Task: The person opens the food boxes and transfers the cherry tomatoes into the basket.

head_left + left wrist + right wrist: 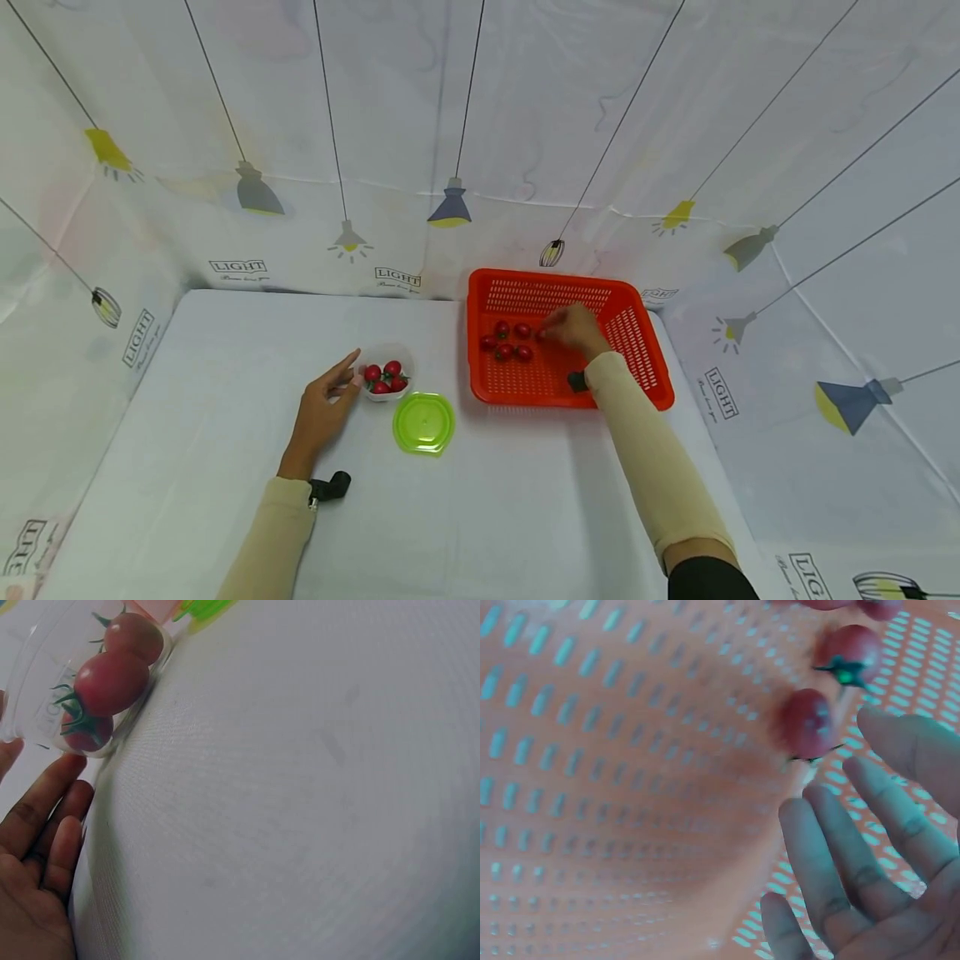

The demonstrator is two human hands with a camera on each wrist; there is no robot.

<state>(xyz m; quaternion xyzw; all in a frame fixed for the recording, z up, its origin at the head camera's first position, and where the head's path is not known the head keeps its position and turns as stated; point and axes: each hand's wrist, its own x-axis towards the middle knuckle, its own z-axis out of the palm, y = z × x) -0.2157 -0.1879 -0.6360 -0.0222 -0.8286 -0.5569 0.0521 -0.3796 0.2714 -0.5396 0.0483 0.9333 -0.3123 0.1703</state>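
Note:
Beside a small clear plastic container [388, 354] my left hand [322, 410] has its fingers extended, and the fingertips rest at the container's side. Several red cherry tomatoes [112, 682] with green stems lie in that container. Over in the red perforated basket [491, 385], my right hand [576, 327] reaches down with its fingers spread. In the right wrist view, a cherry tomato [807, 724] lies just off the fingertips, with nothing gripped. More cherry tomatoes [503, 351] are grouped in the basket's left half.
A green plastic lid [423, 423] lies on the white table [450, 517], between the container and the basket. White sheets [390, 108] printed with lamps hang round the table's back and sides. The basket stands close to the back sheet.

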